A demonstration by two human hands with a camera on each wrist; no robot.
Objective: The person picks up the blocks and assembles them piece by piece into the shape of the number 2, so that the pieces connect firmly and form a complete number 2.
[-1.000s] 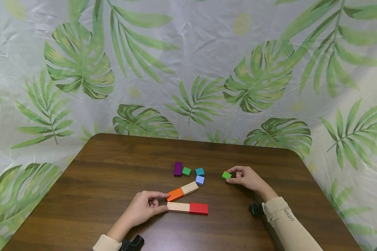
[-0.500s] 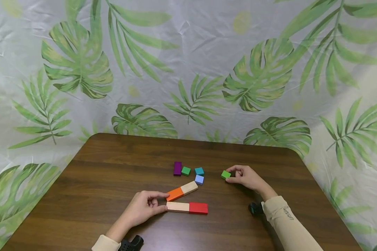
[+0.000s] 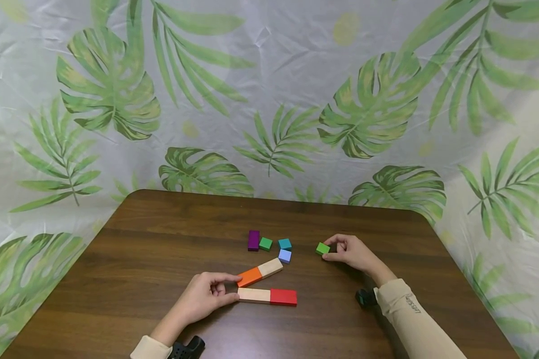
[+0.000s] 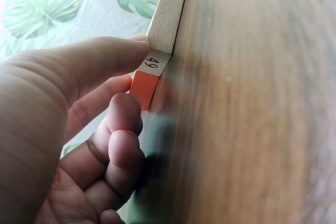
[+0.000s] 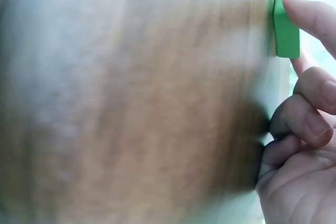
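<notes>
At left, the left hand (image 3: 210,295) is spanning two bars at their near-meeting left ends: its forefinger is touching the orange block (image 3: 250,276), its thumb the lower pale block (image 3: 254,295), so this grip is lightly pinching the pair. The orange block and the upper pale block (image 3: 270,268) are slanting away to the right, end to end; the lower pale block is running left to right into the red block (image 3: 283,297), making a narrow V. The left wrist view is showing flecked bare wood stamped "49" on the block under the thumb.

Behind, the purple block (image 3: 253,240) is pointing its long axis away from the person, with the dark green block (image 3: 265,243) just beside it, then the teal block (image 3: 285,244) behind the blue block (image 3: 285,256).

Farther right, the light green block (image 3: 323,249), smooth, painted and squarish, is sitting well apart, at the right hand's (image 3: 353,255) left. That nearer grip is grasping it between thumb and forefinger, the teal block lying leftward across dark, wood-grained worktop (image 3: 184,224).
</notes>
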